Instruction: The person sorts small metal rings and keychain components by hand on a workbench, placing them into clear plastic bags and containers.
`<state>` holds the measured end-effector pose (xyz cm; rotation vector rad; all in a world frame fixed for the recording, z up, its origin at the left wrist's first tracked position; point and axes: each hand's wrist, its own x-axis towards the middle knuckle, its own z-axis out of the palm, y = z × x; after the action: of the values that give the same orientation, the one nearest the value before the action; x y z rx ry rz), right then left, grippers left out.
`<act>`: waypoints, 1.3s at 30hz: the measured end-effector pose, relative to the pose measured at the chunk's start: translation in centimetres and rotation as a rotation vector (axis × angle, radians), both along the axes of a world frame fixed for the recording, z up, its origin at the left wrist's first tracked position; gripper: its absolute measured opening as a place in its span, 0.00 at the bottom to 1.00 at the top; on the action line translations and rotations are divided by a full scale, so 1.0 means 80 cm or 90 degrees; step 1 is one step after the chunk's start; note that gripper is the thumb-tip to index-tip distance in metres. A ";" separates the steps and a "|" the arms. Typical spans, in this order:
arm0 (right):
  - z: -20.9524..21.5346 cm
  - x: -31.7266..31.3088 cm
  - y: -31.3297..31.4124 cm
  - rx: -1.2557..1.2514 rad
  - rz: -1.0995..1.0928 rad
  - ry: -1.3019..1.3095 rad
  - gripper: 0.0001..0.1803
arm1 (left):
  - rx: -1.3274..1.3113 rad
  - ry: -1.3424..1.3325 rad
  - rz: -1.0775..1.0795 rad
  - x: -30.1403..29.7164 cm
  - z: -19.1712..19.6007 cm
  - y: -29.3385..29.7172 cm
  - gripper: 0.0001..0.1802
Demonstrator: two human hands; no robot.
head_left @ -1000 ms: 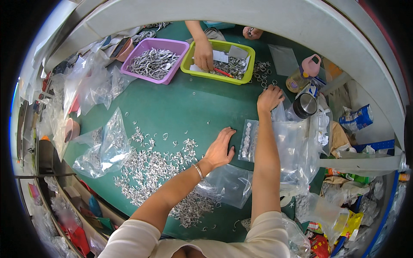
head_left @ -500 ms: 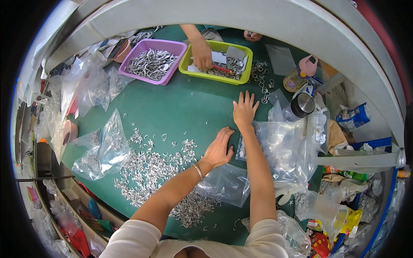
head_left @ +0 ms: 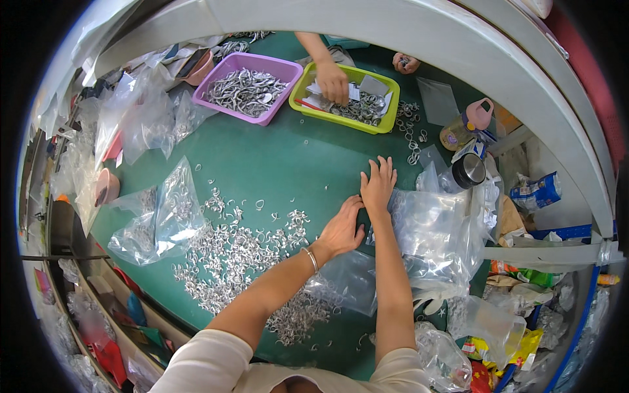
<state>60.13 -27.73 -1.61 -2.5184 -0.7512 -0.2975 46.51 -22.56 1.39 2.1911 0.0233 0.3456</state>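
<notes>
My left hand (head_left: 342, 229), with a silver bangle (head_left: 310, 260) at its wrist, rests on the green tabletop (head_left: 262, 167), fingers stretched and thumb apart. Its fingertips come up against my right hand (head_left: 378, 190), which lies further forward with its fingers extended. Neither hand visibly holds anything. Left of my hands spreads a heap of small silver rings (head_left: 242, 259). A clear plastic bag (head_left: 350, 281) lies flat between my forearms. Beside my right forearm is a stack of clear bags (head_left: 429, 226).
A purple basket (head_left: 263, 120) of silver pieces stands at the back. A co-worker's hand (head_left: 333, 82) reaches into the yellow-green basket (head_left: 354, 124) beside it. Filled clear bags (head_left: 173, 216) lie left. A black-lidded jar (head_left: 469, 170) and a pink-topped bottle (head_left: 462, 131) stand right.
The whole view has shifted slightly. My left hand has come closer to my right hand, whose fingers have drawn together somewhat. The co-worker's hand and a red stick have moved within the yellow-green basket.
</notes>
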 end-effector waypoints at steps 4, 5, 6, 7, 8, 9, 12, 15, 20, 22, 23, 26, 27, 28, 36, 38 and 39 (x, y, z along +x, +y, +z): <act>-0.003 -0.007 -0.008 0.053 0.016 -0.019 0.15 | -0.020 -0.004 -0.007 -0.001 -0.004 0.002 0.28; 0.000 -0.008 -0.010 0.078 0.028 -0.030 0.14 | -0.041 -0.017 0.006 0.000 -0.004 0.004 0.26; 0.003 -0.013 -0.012 0.106 0.037 -0.031 0.13 | -0.063 -0.030 0.018 -0.001 -0.004 0.005 0.24; 0.006 -0.019 -0.012 0.109 0.040 -0.019 0.13 | -0.084 -0.044 0.032 -0.002 -0.004 0.008 0.23; 0.007 -0.027 -0.016 0.108 0.039 -0.002 0.13 | -0.146 -0.024 0.050 -0.005 0.002 0.011 0.21; 0.009 -0.034 -0.018 0.107 0.040 0.014 0.14 | -0.208 -0.005 0.069 -0.010 0.007 0.015 0.20; 0.022 -0.053 -0.014 0.097 0.087 0.059 0.15 | -0.227 0.028 0.089 -0.048 0.041 0.034 0.17; 0.031 -0.082 0.004 0.136 0.198 0.084 0.18 | -0.015 0.020 0.098 -0.111 0.060 0.070 0.20; 0.047 -0.151 0.039 0.023 0.360 0.184 0.31 | 0.309 0.219 0.159 -0.210 0.048 0.129 0.26; 0.046 -0.178 0.046 -0.035 0.392 0.188 0.32 | 0.333 0.284 0.128 -0.235 0.030 0.141 0.28; 0.044 -0.193 0.048 -0.061 0.408 0.189 0.33 | 0.349 0.302 0.118 -0.243 0.026 0.144 0.28; 0.048 -0.224 0.054 -0.105 0.451 0.205 0.34 | 0.363 0.257 0.106 -0.250 0.016 0.147 0.28; 0.050 -0.234 0.054 -0.114 0.465 0.214 0.34 | 0.357 0.257 0.107 -0.252 0.016 0.146 0.28; 0.050 -0.247 0.053 -0.112 0.483 0.230 0.34 | 0.350 0.258 0.108 -0.255 0.015 0.146 0.28; 0.066 -0.278 0.033 -0.060 0.533 0.291 0.28 | 0.324 0.234 0.131 -0.260 0.010 0.147 0.28; 0.071 -0.263 0.043 -0.011 0.452 0.286 0.27 | 0.331 0.240 0.132 -0.262 0.007 0.146 0.28; 0.073 -0.260 0.046 0.014 0.411 0.282 0.26 | 0.330 0.237 0.133 -0.261 0.007 0.147 0.27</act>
<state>39.32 -24.08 4.23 -2.0583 -1.2826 0.4517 25.59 -10.83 1.96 2.7494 0.4110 0.0515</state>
